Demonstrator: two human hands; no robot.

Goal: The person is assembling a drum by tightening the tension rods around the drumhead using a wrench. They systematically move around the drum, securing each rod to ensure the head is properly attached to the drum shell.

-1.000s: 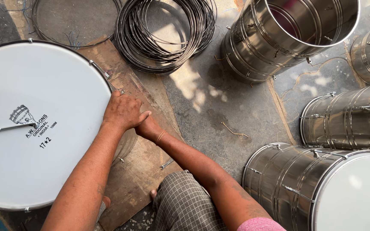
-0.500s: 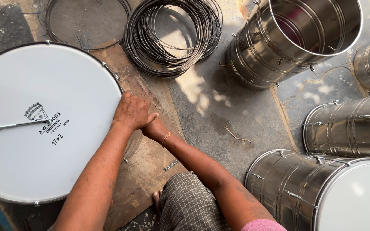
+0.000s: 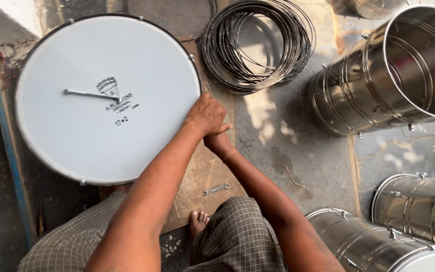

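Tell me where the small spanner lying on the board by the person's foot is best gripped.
Likely by the middle of its shaft, from above. The spanner lies flat on the brown board with space all round, and its slim bar runs between two wider ends. Both hands are busy at the drum's rim.

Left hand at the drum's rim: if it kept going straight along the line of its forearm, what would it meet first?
Probably the coil of wire hoops, up and right of the left hand past the white drum. Bare floor lies between; depth is unclear.
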